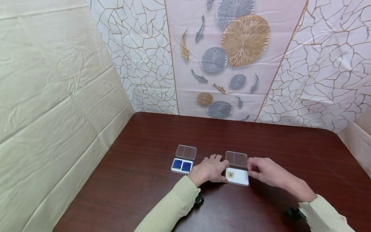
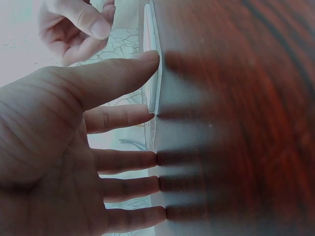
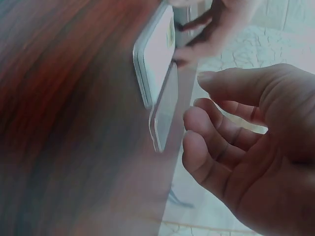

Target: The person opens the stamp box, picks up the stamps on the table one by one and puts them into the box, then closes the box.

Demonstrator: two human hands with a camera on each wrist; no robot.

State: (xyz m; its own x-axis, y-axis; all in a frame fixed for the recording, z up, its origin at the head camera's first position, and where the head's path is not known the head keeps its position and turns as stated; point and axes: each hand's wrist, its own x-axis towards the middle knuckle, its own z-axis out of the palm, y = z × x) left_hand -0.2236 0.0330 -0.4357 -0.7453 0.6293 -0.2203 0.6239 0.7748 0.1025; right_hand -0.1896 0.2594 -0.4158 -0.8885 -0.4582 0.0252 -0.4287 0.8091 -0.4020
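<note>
A flat white case [image 1: 240, 179] lies on the table with its clear hinged lid [image 1: 236, 159] folded back behind it. A small tan square [image 1: 230, 174] with a dark figure sits in its left half; the right half is plain white. My left hand [image 1: 211, 169] rests at the case's left side, thumb [image 2: 142, 61] and index finger against its edge, the other straight fingertips on the table. Just right of the case is my right hand [image 1: 266, 170]. In the right wrist view its fingers [image 3: 197, 150] curl loosely, apart from the thumb, with nothing between them.
A second case [image 1: 175, 170] holding two dark blue squares [image 1: 177, 164] lies left of my left hand, its clear lid [image 1: 186, 152] also folded back. The dark red-brown table [image 1: 139, 193] meets a patterned cloth [image 1: 203, 80] behind and a cream cloth [image 1: 58, 96] at left.
</note>
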